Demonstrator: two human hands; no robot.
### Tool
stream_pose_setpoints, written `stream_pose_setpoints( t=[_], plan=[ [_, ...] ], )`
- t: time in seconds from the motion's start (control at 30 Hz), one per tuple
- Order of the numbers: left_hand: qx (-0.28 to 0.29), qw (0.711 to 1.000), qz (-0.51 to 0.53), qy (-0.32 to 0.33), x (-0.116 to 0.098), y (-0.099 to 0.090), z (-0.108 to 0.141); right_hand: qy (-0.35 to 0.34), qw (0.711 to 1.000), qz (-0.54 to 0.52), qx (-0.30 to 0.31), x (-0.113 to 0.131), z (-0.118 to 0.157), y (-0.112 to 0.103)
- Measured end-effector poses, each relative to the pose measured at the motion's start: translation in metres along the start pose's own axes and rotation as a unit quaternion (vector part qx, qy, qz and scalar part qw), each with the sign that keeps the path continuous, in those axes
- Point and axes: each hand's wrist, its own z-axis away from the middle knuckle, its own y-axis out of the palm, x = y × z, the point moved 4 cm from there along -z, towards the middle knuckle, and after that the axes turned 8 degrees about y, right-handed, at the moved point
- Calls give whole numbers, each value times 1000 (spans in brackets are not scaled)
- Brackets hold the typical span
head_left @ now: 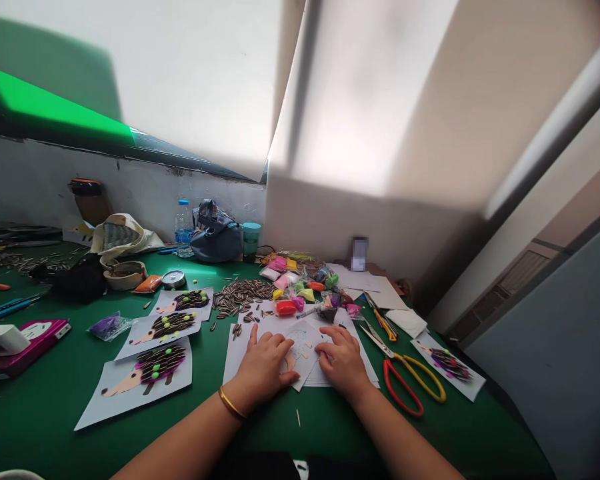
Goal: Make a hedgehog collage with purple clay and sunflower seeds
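White paper sheets [233, 363] lie on the green table in front of me. On top is a smaller sheet with a hedgehog drawing [300, 347], part of it coloured peach. My left hand [265, 363], with a gold bracelet at its wrist, rests on the drawing's left side, fingers apart. At the drawing's right edge my right hand [344, 359] lies over the papers, its fingers bent and spread, with nothing visible in them. Small peach pieces [306, 355] sit on the drawing between both hands. A pile of striped seeds [243, 293] lies behind my left hand.
Scissors [403, 367] with red and yellow handles lie at the right, beside a cutter [383, 320]. Finished hedgehog pictures [150, 377] lie left, another [450, 365] far right. Coloured clay packets [290, 280] are behind the papers. A bottle [183, 230] and bag [215, 233] stand near the wall.
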Motion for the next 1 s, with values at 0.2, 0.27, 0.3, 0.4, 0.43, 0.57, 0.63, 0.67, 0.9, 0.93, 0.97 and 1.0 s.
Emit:
stream_pose_setpoints(
  t=[0.2,0.27,0.3,0.4,0.43,0.57,0.63,0.67,0.9,0.93,0.97,1.0],
  plan=[
    [-2,1000,0,-4,1,1,0,2,1000,-4,-2,-2,2,-2],
    [-2,1000,-1,-2,1,2,0,-7,1000,-4,5,-2,2,-1],
    [-2,1000,-2,-2,1,2,0,-10,1000,-4,9,-1,2,0],
    [-3,1000,-2,0,1,2,0,-9,1000,-3,13,-2,2,0],
    [-3,1000,-1,1,1,2,0,-7,1000,-3,13,-2,2,0],
    [-5,1000,1,3,1,2,0,6,1000,-5,-4,-4,3,-4],
    [-4,1000,2,1,1,2,0,12,1000,-5,-12,-5,5,-6],
    [-4,1000,3,1,1,2,0,14,1000,-5,-14,-6,6,-6],
    [2,1000,-2,-4,0,1,0,8,1000,-2,0,-6,8,-2],
    [3,1000,-3,-5,0,1,0,4,1000,-2,3,-6,8,-1],
    [4,1000,-3,-6,0,0,-1,1,1000,-3,8,-5,8,0],
    [3,1000,-3,-7,0,0,-1,-2,1000,-6,11,-5,8,0]
  ],
)
